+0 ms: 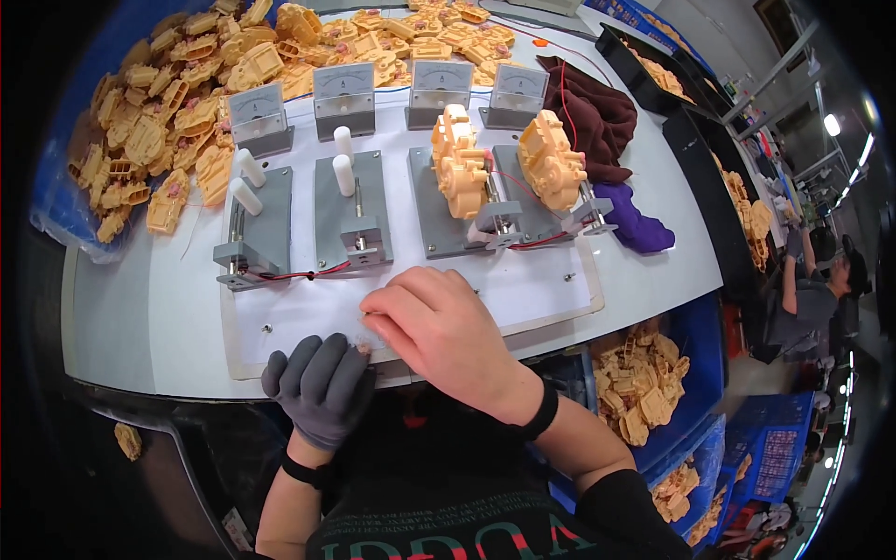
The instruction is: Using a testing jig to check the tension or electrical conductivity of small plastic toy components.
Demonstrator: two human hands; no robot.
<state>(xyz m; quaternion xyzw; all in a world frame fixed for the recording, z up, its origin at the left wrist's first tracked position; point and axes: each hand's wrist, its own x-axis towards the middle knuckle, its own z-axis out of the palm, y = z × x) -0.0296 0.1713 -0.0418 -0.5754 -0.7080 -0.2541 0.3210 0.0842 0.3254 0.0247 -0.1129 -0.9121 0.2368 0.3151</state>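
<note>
- Two yellow housings sit on the two right-hand fixtures: one on the third fixture (459, 168), the other on the fourth (551, 161), each beside a metal clamp.
- The left-most fixture (275, 210) and the second fixture (329, 229) carry no housing; their white posts (343, 175) stand bare. I'd judge the row half filled, with two places left.
- My right hand (453, 331), bare, is over the white board (537, 294) in front of the second fixture. Its thumb and fingertips are drawn together, pointing left; I cannot tell whether something small is pinched between them.
- My left hand (327, 383), gloved in grey, is at the board's front edge, fingers curled in; I cannot tell whether it holds anything.
- My forearms come in from both lower sides, hands near each other but apart.
- Behind the fixtures stand four dial meters (343, 89).
- Plenty of loose housings remain: a big heap (145, 140) at upper left, more in the blue crate (707, 369) at my right. Which are finished, I cannot tell.
</note>
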